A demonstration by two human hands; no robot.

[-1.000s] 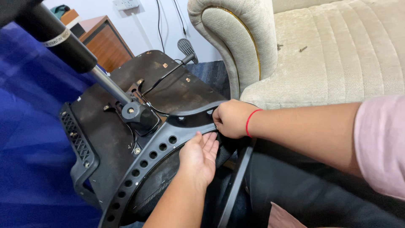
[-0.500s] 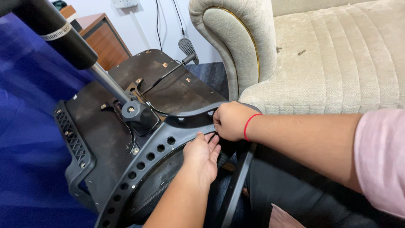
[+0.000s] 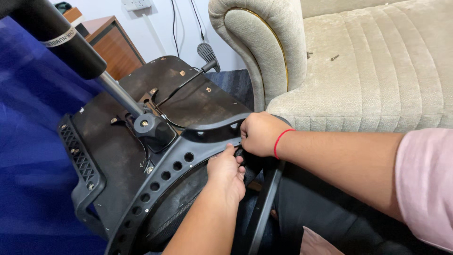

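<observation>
Fingers (image 3: 230, 152) of both hands press against the chair bracket (image 3: 179, 165).

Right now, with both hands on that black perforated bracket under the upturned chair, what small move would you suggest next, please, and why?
Probably steady the bracket with the left hand while the right hand works its closed grip at the joint. Both hands meet there, and whatever the right fist pinches is hidden.
</observation>
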